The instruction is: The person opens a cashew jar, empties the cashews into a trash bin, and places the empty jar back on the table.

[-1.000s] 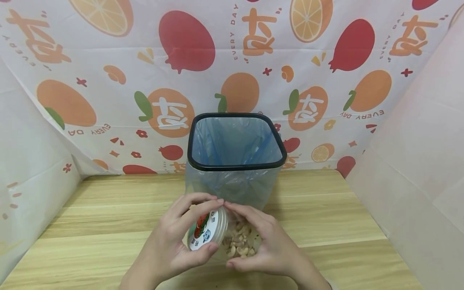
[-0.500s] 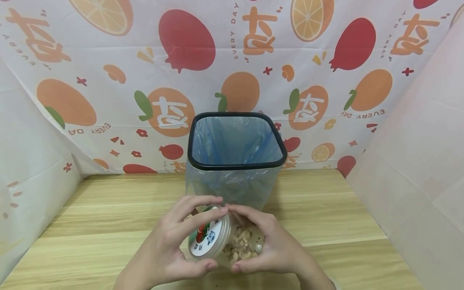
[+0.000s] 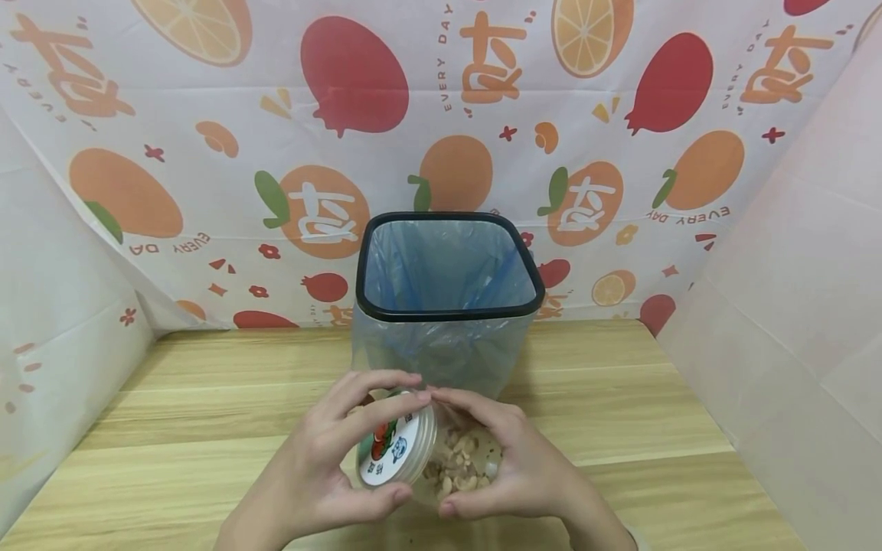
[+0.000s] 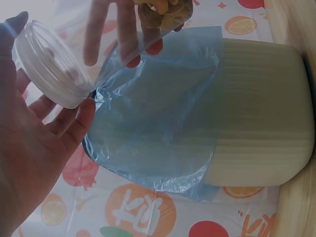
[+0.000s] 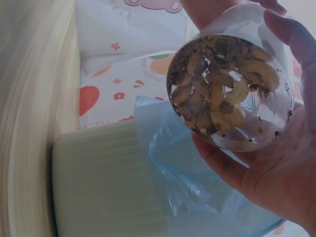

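A clear plastic jar [image 5: 269, 116] lies tilted between the two hands, its lid end toward the left. Cashew nuts [image 3: 458, 463] with brown crumbs sit inside it near the base, seen closely through the bottom in the right wrist view. My left hand [image 3: 324, 459] curves its fingers and thumb round the lid [image 3: 393, 451], which carries a white and green printed label. The lid appears to be on the jar. My right hand [image 3: 513, 459] grips the jar body, thumb on the near side and fingers on the far side.
Just behind the hands stands a pale bin [image 3: 441, 348] with a black rim [image 3: 451, 315] and a blue plastic liner [image 4: 163, 113]. It rests on a wood-grain table [image 3: 241, 390]. Fruit-printed cloth [image 3: 441, 99] hangs behind and at both sides.
The left fingers and thumb have shifted and spread a little on the lid, whose label has turned slightly. The right hand still holds the jar; the bin has not moved.
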A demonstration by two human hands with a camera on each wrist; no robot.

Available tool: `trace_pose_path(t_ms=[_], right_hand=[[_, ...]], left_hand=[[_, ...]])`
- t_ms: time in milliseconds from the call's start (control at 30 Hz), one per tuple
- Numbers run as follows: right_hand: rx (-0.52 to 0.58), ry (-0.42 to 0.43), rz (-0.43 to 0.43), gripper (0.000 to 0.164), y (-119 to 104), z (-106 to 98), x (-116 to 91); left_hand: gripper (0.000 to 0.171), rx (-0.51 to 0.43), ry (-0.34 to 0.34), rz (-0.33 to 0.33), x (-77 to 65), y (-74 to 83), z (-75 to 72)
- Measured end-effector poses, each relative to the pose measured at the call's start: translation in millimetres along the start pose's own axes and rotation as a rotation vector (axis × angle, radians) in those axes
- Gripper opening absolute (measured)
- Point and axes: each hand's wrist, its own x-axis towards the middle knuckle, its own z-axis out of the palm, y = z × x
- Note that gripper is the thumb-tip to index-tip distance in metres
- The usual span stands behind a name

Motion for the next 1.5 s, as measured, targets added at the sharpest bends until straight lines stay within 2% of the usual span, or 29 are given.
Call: trace_pose_path(t_ms=[333,633,800,967,1067,1167,1333,1500], right_hand=[[-0.163,0.084,-0.013,0.093,-3.9,5.1,1.7],[-0.160,0.079,0.005,0.094,-3.4,5.2,1.3],[-0.077,0.045,0.024,0.095,-1.7,2.9,-0.3],[0.058,-0.014,0.043,0.094,0.5,-0.7,-1.7],[0.076,-0.034,0.026,0.093,2.0,-1.3,-0.8],[0.076,-0.042,0.009,0.093,3.1,-1.2,0.0],[0.060,-0.032,0.009,0.092,3.7,-0.8,-0.3],[-0.019,0.006,-0.004,0.094,1.9,1.5,0.2]], left_hand=[[0.056,0.043,0.022,-0.083,-4.1,-1.6,2.1],[0.058,0.049,0.007,-0.104,-5.4,-1.7,1.3],[0.060,0.031,-0.005,-0.065,-4.2,0.2,0.1],[0.058,-0.018,0.017,0.034,1.9,0.5,0.9],[0.056,-0.040,0.025,0.069,4.9,0.2,1.4],[0.054,-0.048,0.027,0.075,5.5,0.0,1.5],[0.052,-0.036,0.023,0.042,1.3,-1.4,2.3],[0.053,-0.007,0.015,-0.035,-3.1,-1.7,2.9]])
